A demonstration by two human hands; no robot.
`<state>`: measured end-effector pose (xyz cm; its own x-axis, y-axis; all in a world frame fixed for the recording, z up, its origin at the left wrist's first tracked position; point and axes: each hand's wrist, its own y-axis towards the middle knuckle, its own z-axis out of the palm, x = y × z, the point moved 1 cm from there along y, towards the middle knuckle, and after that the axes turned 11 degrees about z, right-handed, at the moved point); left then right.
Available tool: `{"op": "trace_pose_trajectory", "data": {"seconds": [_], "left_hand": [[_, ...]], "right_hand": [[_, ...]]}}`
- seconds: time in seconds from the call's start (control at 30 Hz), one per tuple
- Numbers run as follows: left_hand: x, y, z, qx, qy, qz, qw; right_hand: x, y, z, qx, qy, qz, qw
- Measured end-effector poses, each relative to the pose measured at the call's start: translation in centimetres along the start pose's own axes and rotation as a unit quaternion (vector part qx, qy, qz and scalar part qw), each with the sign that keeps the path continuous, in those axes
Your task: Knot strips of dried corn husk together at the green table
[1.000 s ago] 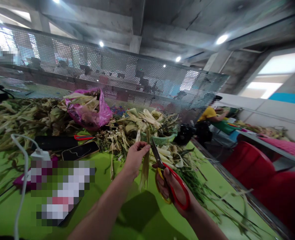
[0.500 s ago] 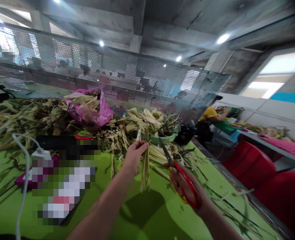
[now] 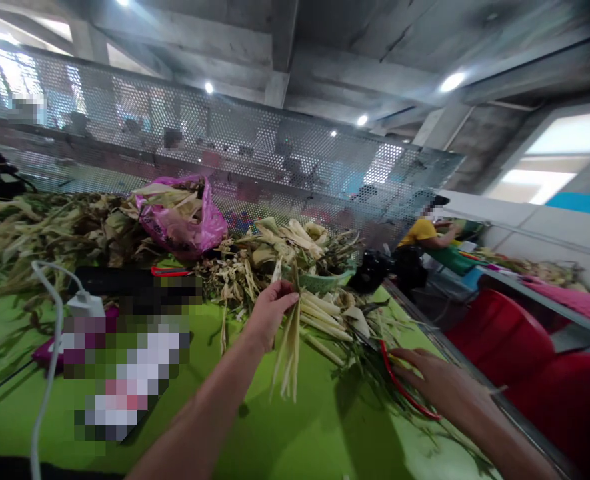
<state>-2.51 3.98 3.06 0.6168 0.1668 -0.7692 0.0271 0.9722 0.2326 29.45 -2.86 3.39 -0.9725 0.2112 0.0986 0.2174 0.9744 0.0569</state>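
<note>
My left hand is closed in a pinch on the top of a bundle of pale dried leaf strips, which hangs down over the green table. My right hand is low at the table's right edge, its fingers still round the red-handled scissors, which lie among green leaves there. The scissor blades are hidden in the leaves. The two hands are well apart.
Heaps of dried husks and a pink plastic bag line the back, before a perforated metal screen. A green basket, other red scissors and a white charger cable lie nearby. Red chairs and a person in yellow are at right.
My right hand has swung the scissors away from the bundle, right and down onto the leaves at the table's edge. My left hand keeps the strips in nearly the same place.
</note>
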Motion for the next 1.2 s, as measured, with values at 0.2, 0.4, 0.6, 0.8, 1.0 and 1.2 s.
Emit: {"op": "trace_pose_trajectory", "data": {"seconds": [0.2,0.4,0.6,0.8,1.0,1.2], "left_hand": [[0.4,0.0,0.2,0.048,0.085,0.038,0.995],[0.5,-0.3,0.7,0.100,0.123,0.029,0.987],[1.1,-0.3,0.6,0.137,0.141,0.018,0.980],[1.9,-0.5,0.9,0.112,0.153,-0.006,0.982],[2.6,-0.2,0.2,0.070,0.162,-0.019,0.984],[2.5,-0.1,0.0,0.099,0.180,0.001,0.979]], "right_hand": [[9.1,0.9,-3.5,-0.010,0.270,-0.093,0.958],[16.3,3.0,-3.2,0.037,0.515,-0.102,0.850],[16.9,5.0,-1.6,0.022,0.546,-0.115,0.830],[16.0,5.2,-0.7,-0.016,0.533,-0.112,0.839],[15.4,4.5,0.1,-0.093,0.489,-0.150,0.854],[15.2,5.1,0.7,-0.029,0.589,-0.128,0.797]]}}
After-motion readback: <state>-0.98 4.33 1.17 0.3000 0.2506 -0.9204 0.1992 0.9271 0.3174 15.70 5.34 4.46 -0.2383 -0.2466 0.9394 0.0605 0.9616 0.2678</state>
